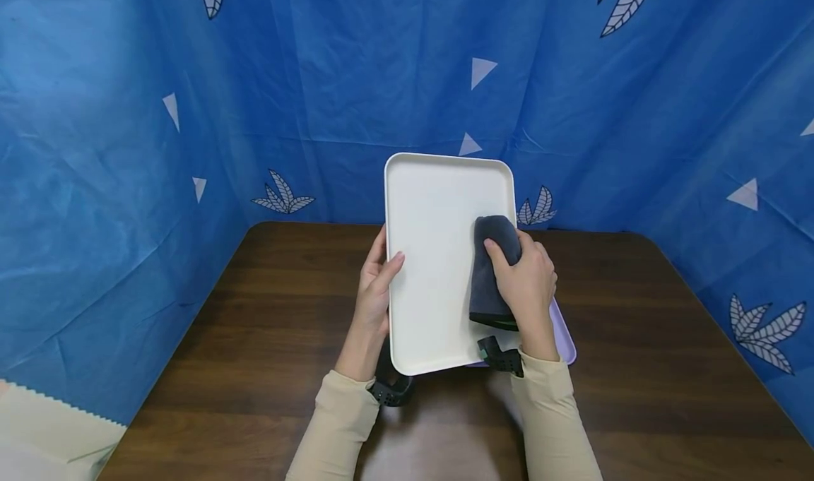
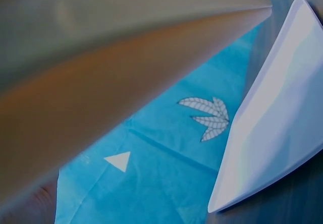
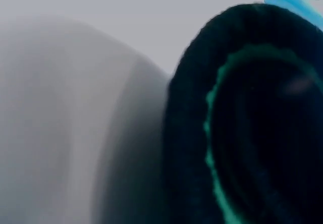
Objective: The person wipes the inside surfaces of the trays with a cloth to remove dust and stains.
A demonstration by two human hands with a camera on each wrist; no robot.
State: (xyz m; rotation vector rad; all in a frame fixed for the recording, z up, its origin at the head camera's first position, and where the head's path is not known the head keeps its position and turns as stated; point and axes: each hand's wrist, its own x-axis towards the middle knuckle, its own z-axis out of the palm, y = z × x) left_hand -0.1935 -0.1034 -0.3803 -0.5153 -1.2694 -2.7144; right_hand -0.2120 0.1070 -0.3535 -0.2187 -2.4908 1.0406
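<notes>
A white rectangular tray (image 1: pixel 432 248) is held up and tilted above the table, its inner face towards me in the head view. My left hand (image 1: pixel 374 287) grips its left edge, thumb over the rim and fingers behind. In my right hand (image 1: pixel 529 276) is a folded dark grey cloth (image 1: pixel 488 290), gripped with the thumb on top and laid against the right part of the tray's face. The right wrist view shows the cloth (image 3: pixel 189 133) close up, rolled into a loop with a green stitched edge. The tray's blurred side (image 2: pixel 126 67) fills much of the left wrist view.
Below and behind the white tray, a purple tray (image 1: pixel 564 336) lies on the dark wooden table (image 1: pixel 280 325), mostly covered in the head view. Blue patterned curtains (image 1: pixel 356 78) enclose the table's back and sides. Black bands (image 1: pixel 391 393) sit on both wrists.
</notes>
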